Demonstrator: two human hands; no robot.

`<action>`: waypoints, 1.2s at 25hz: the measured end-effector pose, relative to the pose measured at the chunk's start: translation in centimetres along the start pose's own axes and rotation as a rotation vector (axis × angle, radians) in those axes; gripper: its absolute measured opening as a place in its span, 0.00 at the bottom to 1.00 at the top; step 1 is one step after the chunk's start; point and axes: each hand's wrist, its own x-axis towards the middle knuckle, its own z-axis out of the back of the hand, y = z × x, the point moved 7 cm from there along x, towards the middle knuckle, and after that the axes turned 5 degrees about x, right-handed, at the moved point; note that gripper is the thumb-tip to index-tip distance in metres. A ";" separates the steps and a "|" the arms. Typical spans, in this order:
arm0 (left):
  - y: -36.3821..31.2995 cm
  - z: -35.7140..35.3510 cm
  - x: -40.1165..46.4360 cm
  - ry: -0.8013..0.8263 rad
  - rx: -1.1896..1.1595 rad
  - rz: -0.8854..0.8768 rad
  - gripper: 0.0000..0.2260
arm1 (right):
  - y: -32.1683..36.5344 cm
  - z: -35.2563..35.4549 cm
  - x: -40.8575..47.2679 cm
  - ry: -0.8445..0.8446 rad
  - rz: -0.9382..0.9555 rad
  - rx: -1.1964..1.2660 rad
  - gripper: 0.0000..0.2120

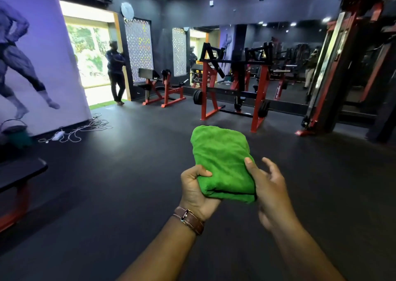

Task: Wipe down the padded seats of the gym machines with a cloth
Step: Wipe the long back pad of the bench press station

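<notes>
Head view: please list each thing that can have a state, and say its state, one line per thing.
Green microfibre cloth: folded into a thick pad, held up in the air by both hands.
Left hand: grips the cloth's near left corner.
Right hand: thumb pressed on the cloth's right edge, fingers spread.
Black padded bench: not yet touched by the cloth.
White cables on the floor: tangled, loose.

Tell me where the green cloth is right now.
In the head view the folded green cloth sits low in the centre, held up over the dark floor between both hands: the left hand grips its near corner, the right hand holds its right edge.
</notes>
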 end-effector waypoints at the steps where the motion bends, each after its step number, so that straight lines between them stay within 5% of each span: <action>1: -0.8 1.2 3.8 -0.005 0.002 -0.006 0.26 | -0.7 -1.6 3.7 0.076 -0.079 0.115 0.30; 4: -4.2 4.3 16.2 0.023 0.023 -0.032 0.30 | -0.3 -5.9 15.7 0.209 -0.048 0.198 0.15; 11: -14.2 11.6 40.8 -0.005 0.103 -0.080 0.23 | -1.0 -18.7 42.2 0.373 0.008 0.195 0.14; 20: -24.2 33.1 69.1 -0.172 0.175 -0.119 0.20 | -14.7 -36.3 73.2 0.375 -0.096 0.128 0.01; 26: -32.8 42.6 89.0 -0.225 0.064 -0.129 0.27 | -19.2 -46.4 93.2 0.357 -0.253 0.122 0.12; 30: -34.5 47.9 105.3 -0.204 0.065 -0.044 0.25 | -22.4 -49.4 108.7 0.280 -0.321 0.219 0.06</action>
